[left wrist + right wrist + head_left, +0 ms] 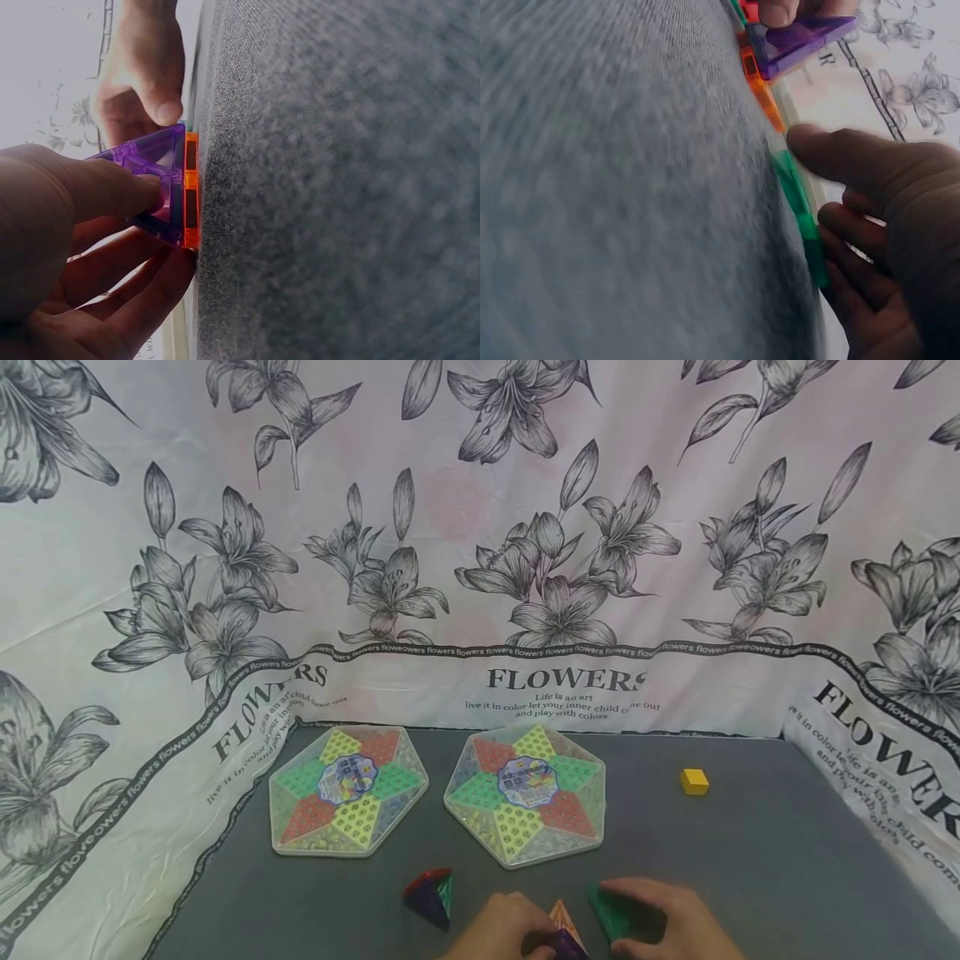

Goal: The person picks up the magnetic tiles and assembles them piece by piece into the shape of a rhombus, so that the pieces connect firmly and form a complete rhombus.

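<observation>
My left hand (506,931) pinches a translucent purple triangular magnetic tile (161,161) between thumb and fingers. The purple tile stands tilted up along the edge of an orange triangular tile (191,191), which lies flat on the grey table. To the right, my right hand (675,922) spans a green triangular tile (611,910), its index finger and thumb at the tile's edges. In the right wrist view the green tile (801,217) lies low against the table cloth, fingers along its far side.
A small pyramid-like piece of dark, red and green tiles (431,897) stands left of my hands. Behind are two hexagonal Chinese checkers boxes (288,839) (592,835). A yellow cube (694,782) sits at the back right. A flower-printed curtain (450,693) encloses the table.
</observation>
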### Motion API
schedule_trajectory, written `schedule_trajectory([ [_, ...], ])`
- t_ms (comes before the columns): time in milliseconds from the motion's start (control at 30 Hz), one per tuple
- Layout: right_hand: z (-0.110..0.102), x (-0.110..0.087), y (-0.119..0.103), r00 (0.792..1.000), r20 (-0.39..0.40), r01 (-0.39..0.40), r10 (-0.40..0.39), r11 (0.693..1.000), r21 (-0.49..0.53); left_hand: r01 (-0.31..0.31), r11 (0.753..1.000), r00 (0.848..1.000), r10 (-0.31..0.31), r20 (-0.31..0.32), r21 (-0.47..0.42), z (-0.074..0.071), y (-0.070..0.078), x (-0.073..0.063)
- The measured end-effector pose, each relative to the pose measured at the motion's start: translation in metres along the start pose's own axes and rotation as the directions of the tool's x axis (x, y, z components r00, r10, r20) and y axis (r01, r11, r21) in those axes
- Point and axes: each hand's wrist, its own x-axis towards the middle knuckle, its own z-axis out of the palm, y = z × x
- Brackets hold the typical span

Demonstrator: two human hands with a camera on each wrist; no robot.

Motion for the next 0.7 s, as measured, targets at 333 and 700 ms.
schedule_trajectory([
  [333,-0.004,0.0,0.011,0.982,0.012,0.186,-0.186,0.982,0.002,-0.008,1.0,1.0,0.007,-0.018,-0.013,0.0,0.001,-0.001],
  [700,0.006,0.013,-0.002,0.965,0.091,0.233,-0.246,0.963,0.133,0.019,0.999,1.0,-0.019,-0.005,-0.034,-0.001,0.001,-0.002],
])
